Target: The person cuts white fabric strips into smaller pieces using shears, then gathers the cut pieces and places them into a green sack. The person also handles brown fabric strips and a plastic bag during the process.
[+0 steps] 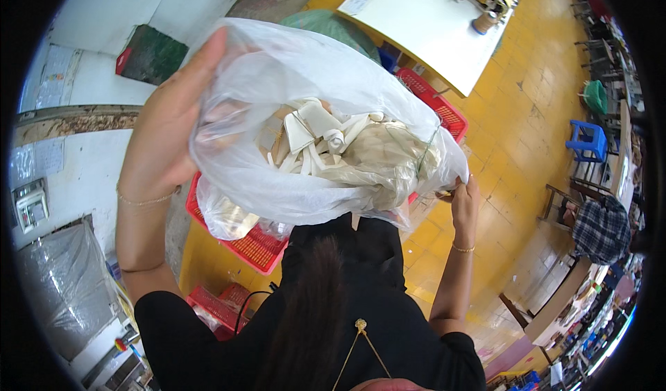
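A large translucent white plastic bag (pixel 291 65) is held up in front of my chest with its mouth open toward me. My left hand (pixel 177 110) grips its left rim, some fingers seen hazily through the plastic. At the lower right corner, my right hand (pixel 464 207) pinches the bag's edge. Inside lie several off-white cut pieces (pixel 309 129), some flat, some curled strips; their material I cannot tell. Next to them in the bag is a crumpled clear, yellowish plastic bag (pixel 392 156). The bottom of the large bag is hidden.
Red plastic baskets (pixel 258 251) stand beneath and behind the bag, one holding clear plastic packages. A white worktable (pixel 423 27) bearing a machine and a thread spool (pixel 485 22) is ahead. Yellow tiled floor (pixel 510 148) stretches right, toward a blue stool (pixel 587 141). White cabinets (pixel 97 65) line the left.
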The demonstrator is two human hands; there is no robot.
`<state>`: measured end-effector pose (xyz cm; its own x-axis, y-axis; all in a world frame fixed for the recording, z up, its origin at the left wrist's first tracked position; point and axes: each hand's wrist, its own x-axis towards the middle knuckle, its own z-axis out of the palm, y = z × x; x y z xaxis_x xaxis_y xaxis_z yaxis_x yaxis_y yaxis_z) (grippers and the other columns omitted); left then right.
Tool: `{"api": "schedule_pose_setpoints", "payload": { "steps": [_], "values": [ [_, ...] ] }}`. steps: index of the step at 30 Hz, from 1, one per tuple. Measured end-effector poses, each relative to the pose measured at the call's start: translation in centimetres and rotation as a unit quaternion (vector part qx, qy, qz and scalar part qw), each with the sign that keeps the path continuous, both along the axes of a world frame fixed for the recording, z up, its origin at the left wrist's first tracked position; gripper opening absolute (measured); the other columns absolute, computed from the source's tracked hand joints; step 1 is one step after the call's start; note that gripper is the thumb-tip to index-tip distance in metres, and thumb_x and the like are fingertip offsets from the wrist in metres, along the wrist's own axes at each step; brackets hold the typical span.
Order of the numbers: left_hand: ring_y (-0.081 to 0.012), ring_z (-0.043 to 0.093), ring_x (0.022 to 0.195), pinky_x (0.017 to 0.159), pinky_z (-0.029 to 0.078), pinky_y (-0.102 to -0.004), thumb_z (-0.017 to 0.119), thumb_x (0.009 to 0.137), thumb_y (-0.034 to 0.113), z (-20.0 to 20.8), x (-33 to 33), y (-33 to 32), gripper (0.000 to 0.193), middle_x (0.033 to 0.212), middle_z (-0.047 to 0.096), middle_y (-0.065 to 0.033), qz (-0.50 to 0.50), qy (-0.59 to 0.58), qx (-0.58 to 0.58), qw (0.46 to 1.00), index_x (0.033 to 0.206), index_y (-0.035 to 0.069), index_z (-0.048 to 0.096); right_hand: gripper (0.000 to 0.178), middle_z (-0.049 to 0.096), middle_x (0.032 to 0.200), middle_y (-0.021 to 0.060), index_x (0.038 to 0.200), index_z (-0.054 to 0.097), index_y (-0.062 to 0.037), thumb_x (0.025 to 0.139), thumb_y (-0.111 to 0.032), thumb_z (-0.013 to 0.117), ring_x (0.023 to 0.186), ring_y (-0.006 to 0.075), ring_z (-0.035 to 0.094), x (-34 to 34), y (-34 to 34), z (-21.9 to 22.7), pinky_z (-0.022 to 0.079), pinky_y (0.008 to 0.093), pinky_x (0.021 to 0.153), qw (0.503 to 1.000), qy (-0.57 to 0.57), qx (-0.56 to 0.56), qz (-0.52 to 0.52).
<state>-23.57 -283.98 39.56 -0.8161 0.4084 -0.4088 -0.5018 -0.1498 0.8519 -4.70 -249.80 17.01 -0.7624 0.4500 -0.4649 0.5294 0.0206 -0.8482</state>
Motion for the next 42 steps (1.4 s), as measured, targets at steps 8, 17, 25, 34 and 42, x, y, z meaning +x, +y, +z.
{"api": "schedule_pose_setpoints", "payload": {
  "steps": [8, 17, 25, 34, 42],
  "values": [
    [-0.0064, 0.066, 0.075, 0.052, 0.05, -0.0189, 0.054, 0.099, 0.037, -3.0, -1.3, 13.7, 0.037, 0.098, 0.068, -0.0015, -0.152, -0.055, 0.084, 0.983, 0.118, 0.006, 0.061, 0.035, 0.063, 0.11, 0.0149, 0.122, 0.055, 0.0048, 0.095, -0.008, 0.036, 0.094, 0.0228, 0.066, 4.3, 7.9, -2.2, 0.06, 0.0351, 0.074, 0.995, -0.014, 0.022, -0.1],
    [-0.0082, 0.061, 0.084, 0.066, 0.05, -0.0232, 0.048, 0.102, 0.027, -16.5, 3.1, 25.1, 0.029, 0.102, 0.065, -0.0034, -0.142, -0.088, 0.147, 0.975, 0.12, 0.009, 0.062, 0.033, 0.063, 0.107, 0.0157, 0.112, 0.056, 0.007, 0.088, -0.004, 0.037, 0.088, 0.0226, 0.066, 1.5, 19.5, -13.4, 0.059, 0.0331, 0.073, 0.988, -0.103, 0.104, -0.057],
    [-0.0388, 0.059, 0.108, 0.094, 0.049, -0.0428, 0.051, 0.095, 0.028, -31.6, 17.0, 32.7, 0.042, 0.126, 0.052, -0.0238, -0.214, 0.072, -0.184, 0.957, 0.135, 0.018, 0.053, 0.033, 0.063, 0.109, 0.0173, 0.115, 0.056, 0.0075, 0.09, -0.005, 0.04, 0.09, 0.0232, 0.066, -0.3, 22.1, -24.5, 0.059, 0.0334, 0.075, 0.961, -0.235, 0.133, 0.065],
    [-0.0403, 0.06, 0.104, 0.089, 0.051, -0.0444, 0.052, 0.094, 0.024, -37.2, 25.3, 37.1, 0.053, 0.125, 0.049, -0.0262, -0.247, 0.165, -0.147, 0.944, 0.144, 0.014, 0.04, 0.033, 0.063, 0.11, 0.0173, 0.116, 0.056, 0.0073, 0.09, -0.006, 0.041, 0.089, 0.0231, 0.066, 3.8, 24.0, -24.4, 0.059, 0.0335, 0.075, 0.95, -0.278, 0.14, 0.021],
    [-0.0363, 0.044, 0.125, 0.106, 0.038, -0.0431, 0.05, 0.093, 0.018, -40.8, 30.2, 38.2, 0.053, 0.127, 0.044, -0.0219, -0.293, -0.039, 0.173, 0.94, 0.142, 0.007, 0.035, 0.032, 0.063, 0.11, 0.0172, 0.116, 0.056, 0.0071, 0.091, -0.007, 0.041, 0.089, 0.0231, 0.066, 4.8, 25.9, -22.6, 0.058, 0.0336, 0.074, 0.941, -0.302, 0.151, -0.014]
  ]
}}
